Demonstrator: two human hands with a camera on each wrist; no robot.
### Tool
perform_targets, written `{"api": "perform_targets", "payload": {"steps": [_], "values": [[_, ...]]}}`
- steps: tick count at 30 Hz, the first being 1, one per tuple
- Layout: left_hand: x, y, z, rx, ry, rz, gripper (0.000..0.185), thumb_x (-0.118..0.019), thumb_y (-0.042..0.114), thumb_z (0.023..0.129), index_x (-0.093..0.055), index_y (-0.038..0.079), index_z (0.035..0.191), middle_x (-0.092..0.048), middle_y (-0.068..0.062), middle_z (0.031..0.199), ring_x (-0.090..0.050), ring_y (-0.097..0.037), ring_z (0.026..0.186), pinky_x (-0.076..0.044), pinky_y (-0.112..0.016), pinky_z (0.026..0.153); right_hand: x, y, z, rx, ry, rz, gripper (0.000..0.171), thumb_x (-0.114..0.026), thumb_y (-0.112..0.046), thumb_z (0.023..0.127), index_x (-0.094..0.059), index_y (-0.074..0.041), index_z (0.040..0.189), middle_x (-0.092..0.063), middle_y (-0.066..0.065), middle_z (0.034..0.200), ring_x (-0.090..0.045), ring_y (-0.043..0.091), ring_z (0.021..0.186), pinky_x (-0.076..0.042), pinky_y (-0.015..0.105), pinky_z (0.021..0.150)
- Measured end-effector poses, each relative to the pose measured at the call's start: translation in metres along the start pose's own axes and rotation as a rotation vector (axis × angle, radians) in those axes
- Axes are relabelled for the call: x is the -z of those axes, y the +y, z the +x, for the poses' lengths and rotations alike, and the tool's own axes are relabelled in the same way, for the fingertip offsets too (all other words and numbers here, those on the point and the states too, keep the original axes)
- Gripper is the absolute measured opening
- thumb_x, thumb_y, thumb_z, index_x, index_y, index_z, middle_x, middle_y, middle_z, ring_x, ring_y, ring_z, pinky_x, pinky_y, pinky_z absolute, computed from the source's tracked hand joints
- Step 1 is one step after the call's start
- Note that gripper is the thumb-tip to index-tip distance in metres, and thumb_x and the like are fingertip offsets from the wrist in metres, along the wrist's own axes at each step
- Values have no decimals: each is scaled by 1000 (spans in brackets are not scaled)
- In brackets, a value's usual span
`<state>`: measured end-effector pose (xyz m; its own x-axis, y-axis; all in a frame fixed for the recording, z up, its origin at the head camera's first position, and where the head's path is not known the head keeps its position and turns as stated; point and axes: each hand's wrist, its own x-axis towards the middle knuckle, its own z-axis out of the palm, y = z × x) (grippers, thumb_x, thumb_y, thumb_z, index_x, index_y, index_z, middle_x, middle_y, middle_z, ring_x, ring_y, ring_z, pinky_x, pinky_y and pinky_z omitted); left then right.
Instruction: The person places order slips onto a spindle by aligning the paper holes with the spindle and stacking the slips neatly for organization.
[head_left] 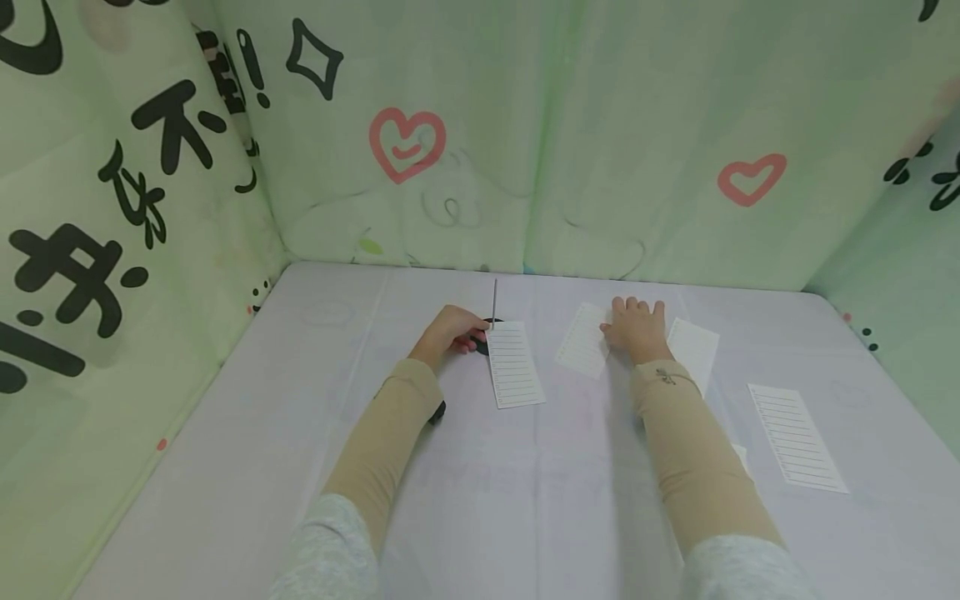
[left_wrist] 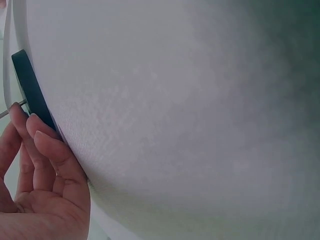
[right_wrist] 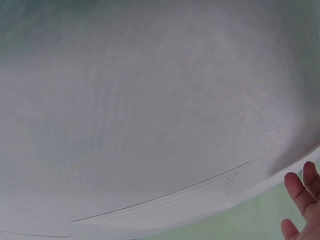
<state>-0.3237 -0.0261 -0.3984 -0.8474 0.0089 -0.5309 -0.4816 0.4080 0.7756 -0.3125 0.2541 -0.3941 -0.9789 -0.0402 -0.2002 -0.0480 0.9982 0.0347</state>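
A paper spike with a thin upright metal rod and a black base stands near the far middle of the table. My left hand is at the base, its thumb and forefinger pinching the top left corner of a lined paper slip. The slip partly covers the base and slants toward me. Some fingers of that hand lie close against the base in the left wrist view. Over to the right, my right hand has its fingers spread and holds nothing. It is between a pale slip and another white slip.
A lined slip lies at the table's right. Part of one more slip shows beside the right sleeve, which hides the remainder. A printed green curtain encloses the white table at the back and sides.
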Motion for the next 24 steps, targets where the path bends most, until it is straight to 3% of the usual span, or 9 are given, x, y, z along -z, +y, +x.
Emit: {"api": "perform_targets", "payload": {"steps": [6, 10, 14, 17, 20, 24], "values": [[0, 0, 1, -11, -13, -3, 22, -62, 16, 87, -64, -1, 101, -58, 2, 63, -46, -6, 42, -38, -17, 40, -3, 7, 0, 16, 35, 9, 53, -41, -29, 97, -30, 10, 130, -36, 34, 127, -32, 49, 119, -10, 63, 99], [1, 0, -1, -25, -21, 2, 23, -61, 15, 87, -64, -2, 101, -58, 2, 62, -46, -6, 42, -39, -17, 41, -2, 13, 2, 37, 50, 106, 44, -37, -24, 98, -33, 9, 127, -40, 32, 123, -37, 47, 115, -13, 63, 96], [1, -1, 0, -30, -22, 8, 24, -61, 16, 87, -64, -2, 101, -58, 2, 62, -46, -6, 42, -39, -17, 42, 6, 18, 1, 18, 21, 329, 40, -34, -21, 98, -38, 8, 125, -43, 28, 123, -39, 43, 116, -10, 63, 97], [0, -1, 4, -18, -10, 21, 23, -61, 17, 87, -64, -1, 101, -58, 2, 62, -46, -6, 42, -39, -18, 42, 13, 18, -5, -3, 3, 557, 40, -39, -19, 97, -42, 11, 122, -48, 29, 118, -46, 40, 110, -19, 57, 100], [-1, -1, 9, 3, 9, 38, 22, -62, 18, 87, -65, 0, 101, -58, 2, 62, -46, -6, 41, -39, -18, 40, 19, 21, -9, -9, -3, 773, 43, -45, -20, 95, -43, 13, 122, -55, 25, 110, -60, 29, 96, -35, 48, 95], [-3, -1, 11, 7, 16, 48, 22, -62, 18, 87, -65, 1, 101, -58, 2, 63, -45, -6, 41, -38, -18, 40, 24, 26, -12, -48, -20, 998, 45, -52, -24, 93, -44, 9, 123, -63, 6, 91, -67, 12, 79, -47, 35, 85]]}}
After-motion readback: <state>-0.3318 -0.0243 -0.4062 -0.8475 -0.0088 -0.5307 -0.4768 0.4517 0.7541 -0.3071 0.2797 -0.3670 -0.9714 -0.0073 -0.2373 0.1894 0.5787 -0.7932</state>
